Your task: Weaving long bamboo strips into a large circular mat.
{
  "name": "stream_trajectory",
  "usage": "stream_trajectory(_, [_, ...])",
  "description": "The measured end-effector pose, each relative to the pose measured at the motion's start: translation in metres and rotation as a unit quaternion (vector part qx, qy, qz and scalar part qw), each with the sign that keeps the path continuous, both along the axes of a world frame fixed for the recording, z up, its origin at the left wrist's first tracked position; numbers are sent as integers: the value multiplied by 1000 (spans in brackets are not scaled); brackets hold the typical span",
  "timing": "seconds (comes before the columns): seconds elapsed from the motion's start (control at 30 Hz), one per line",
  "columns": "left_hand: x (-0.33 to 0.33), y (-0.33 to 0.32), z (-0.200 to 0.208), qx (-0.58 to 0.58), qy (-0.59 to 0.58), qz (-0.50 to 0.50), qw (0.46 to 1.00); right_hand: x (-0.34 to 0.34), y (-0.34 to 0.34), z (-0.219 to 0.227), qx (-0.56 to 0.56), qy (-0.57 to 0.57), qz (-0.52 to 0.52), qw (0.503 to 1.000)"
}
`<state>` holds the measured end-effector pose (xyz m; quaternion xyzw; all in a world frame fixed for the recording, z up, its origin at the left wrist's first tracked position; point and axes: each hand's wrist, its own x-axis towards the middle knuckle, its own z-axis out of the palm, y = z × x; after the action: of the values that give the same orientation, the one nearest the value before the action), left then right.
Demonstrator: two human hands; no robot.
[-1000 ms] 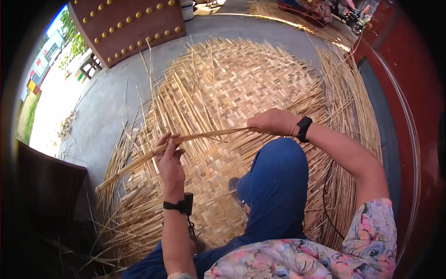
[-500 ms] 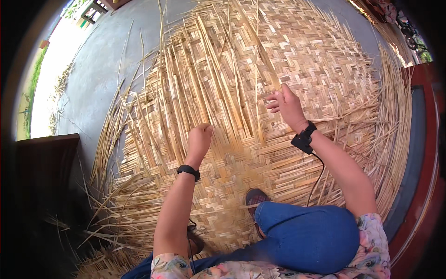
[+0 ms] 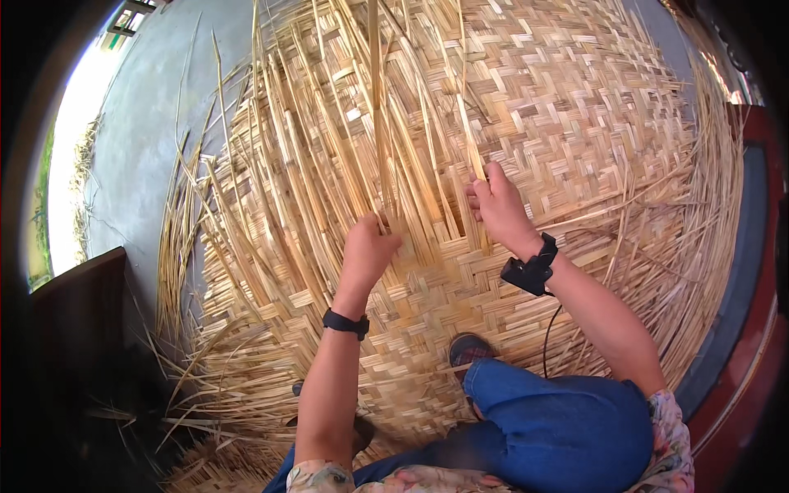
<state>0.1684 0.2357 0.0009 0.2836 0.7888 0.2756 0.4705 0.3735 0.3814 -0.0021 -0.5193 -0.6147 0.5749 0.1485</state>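
A broad woven mat of flat bamboo strips [image 3: 559, 123] lies under me, its herringbone weave finished on the right and near side. My right hand [image 3: 500, 212] is closed on a pale bamboo strip [image 3: 470, 135], pinched at its near end between thumb and fingers. To its left, my left hand [image 3: 368, 256] has curled fingers at the near end of a raised, blurred strip [image 3: 376, 74], which runs away from me. The fingertips partly hide where they meet it. Long loose strips [image 3: 304, 156] lie lengthwise over the mat's left part.
My shoe [image 3: 471, 349] and bent knee in blue jeans [image 3: 567, 419] rest over the near part of the mat. Unwoven strip ends [image 3: 699, 222] fan out at the right beside a red ledge [image 3: 756, 271]. Grey floor [image 3: 156, 99] lies left; a dark wooden piece [image 3: 82, 304] stands near left.
My left hand has shifted right and come to a raised strip. My right hand has moved slightly left and nearer; the strip in it now points more straight away. The view has shifted a little.
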Motion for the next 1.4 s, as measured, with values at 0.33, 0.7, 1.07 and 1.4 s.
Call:
stream_trajectory(0.33, [13,18,23,111,-108,113,981,-5,32,31,-308,-38,189,932])
stream_trajectory(0.7, [1,6,9,217,-338,207,892,-10,4,28,-163,11,123,979])
stream_trajectory(1.07, [-20,53,-1,85,-600,121,786,-2,16,35,-190,-81,118,971])
stream_trajectory(1.4, [-37,58,49,86,-206,-13,975,-26,53,11,-248,-78,489,832])
